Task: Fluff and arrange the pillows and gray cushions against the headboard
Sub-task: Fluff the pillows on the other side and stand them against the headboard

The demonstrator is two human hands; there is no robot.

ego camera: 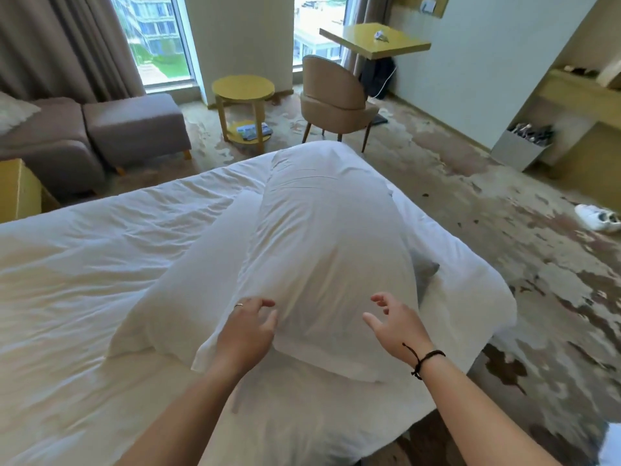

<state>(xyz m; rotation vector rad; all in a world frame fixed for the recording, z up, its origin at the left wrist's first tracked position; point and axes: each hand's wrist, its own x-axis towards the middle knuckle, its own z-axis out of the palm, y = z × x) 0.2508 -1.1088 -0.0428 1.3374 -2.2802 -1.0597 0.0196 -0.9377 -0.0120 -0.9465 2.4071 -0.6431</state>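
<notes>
A big white pillow (322, 237) lies lengthwise on the white bed (84, 280), stacked over a second white pillow (195, 297) that sticks out to its left. A corner of a gray cushion (425, 269) peeks out from under the top pillow's right side. My left hand (247, 331) rests at the near left corner of the top pillow with fingers curled and apart. Just above the pillow's near right corner, my right hand (395, 322) hovers with its fingers spread and nothing in it. No headboard appears in the frame.
Past the bed stand a round yellow side table (243, 89), a beige chair (334, 95), a yellow desk (374, 40) and a gray sofa (100, 129). A white shoe (596, 218) lies on the patterned carpet at right. The bed's right edge is near my right arm.
</notes>
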